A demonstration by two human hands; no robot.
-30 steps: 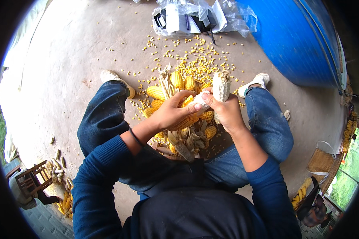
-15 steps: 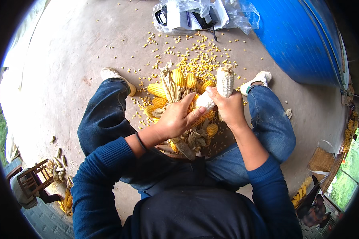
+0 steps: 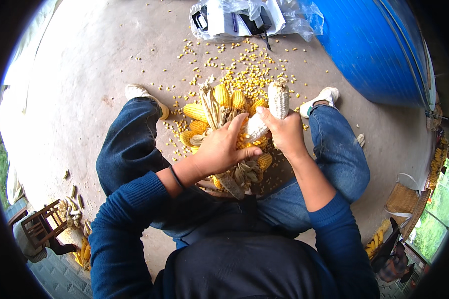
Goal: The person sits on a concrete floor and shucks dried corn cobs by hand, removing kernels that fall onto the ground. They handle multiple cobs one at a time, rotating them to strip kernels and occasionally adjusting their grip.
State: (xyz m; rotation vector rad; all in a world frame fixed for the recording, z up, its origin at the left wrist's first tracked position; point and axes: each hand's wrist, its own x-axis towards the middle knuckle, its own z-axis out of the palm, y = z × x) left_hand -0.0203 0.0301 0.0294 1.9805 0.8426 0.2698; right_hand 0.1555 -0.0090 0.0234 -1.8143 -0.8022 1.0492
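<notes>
My right hand [image 3: 288, 132] gripped two pale cobs [image 3: 278, 101], my left hand [image 3: 217, 150] spread wide beside it; light, stiff, rough they looked, best held mid-length!

It looked like a farm household's work area, partly open to the outdoors: loose maize kernels [image 3: 247, 74] lay strewn over a bare concrete floor [image 3: 129, 55], stripped cobs [image 3: 71, 212] beside a wooden chair [image 3: 39, 225], with a woven basket [image 3: 402, 199] and greenery [image 3: 440, 212] rightward.
</notes>
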